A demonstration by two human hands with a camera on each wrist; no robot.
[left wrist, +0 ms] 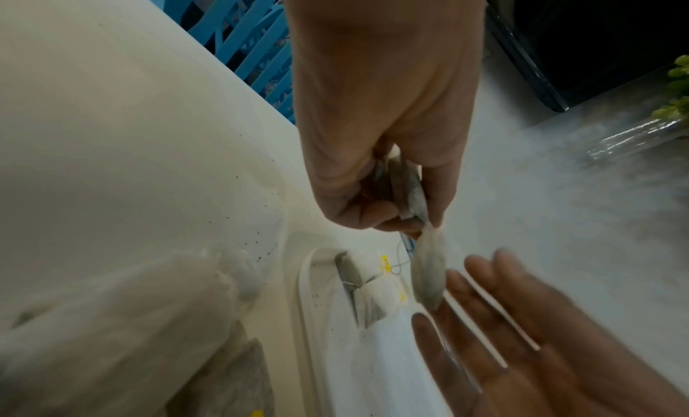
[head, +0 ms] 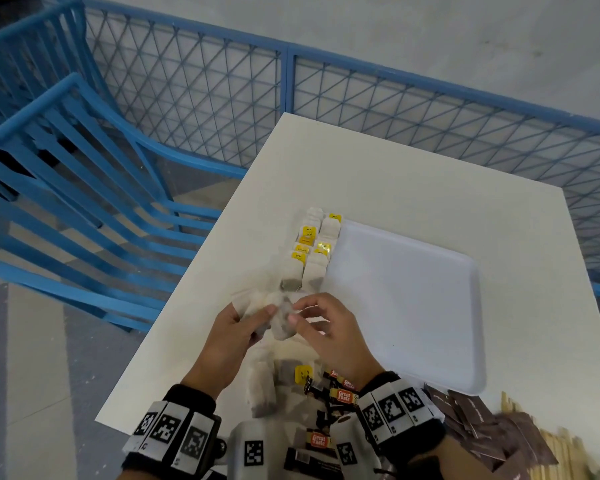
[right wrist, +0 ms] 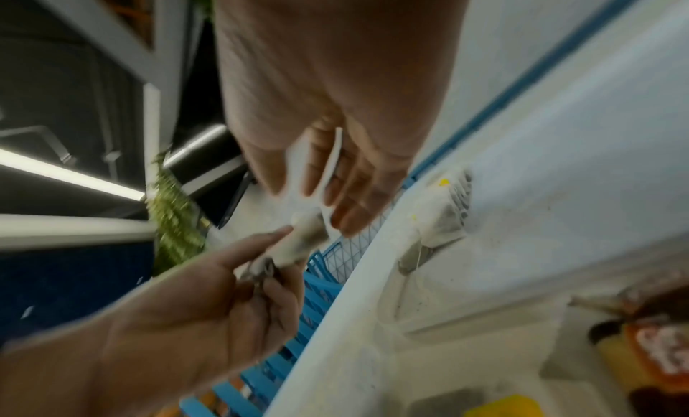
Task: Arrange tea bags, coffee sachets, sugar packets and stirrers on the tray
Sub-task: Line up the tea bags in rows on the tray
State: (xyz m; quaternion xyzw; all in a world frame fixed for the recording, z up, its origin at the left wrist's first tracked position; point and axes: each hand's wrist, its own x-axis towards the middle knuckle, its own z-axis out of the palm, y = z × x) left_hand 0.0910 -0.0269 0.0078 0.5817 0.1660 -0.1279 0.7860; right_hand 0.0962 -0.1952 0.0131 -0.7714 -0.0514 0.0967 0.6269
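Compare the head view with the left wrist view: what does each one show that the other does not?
Head view only: coffee sachets, brown packets and stirrers at the table's near edge.
Left wrist view only: a dark object on the floor, green leaves.
Both: left hand gripping tea bags, right hand reaching them, tray.

A bunch of pale tea bags (head: 278, 318) is held in the left grip (head: 236, 336), one bag hanging toward the right grip (head: 329, 327). Beyond both grips, two rows of tea bags with yellow tags (head: 312, 252) lie along the left edge of the white tray (head: 413, 306). Nearer than the grips lie loose tea bags (head: 262, 389), coffee sachets (head: 340, 396), brown packets (head: 478, 431) and wooden stirrers (head: 561, 455).
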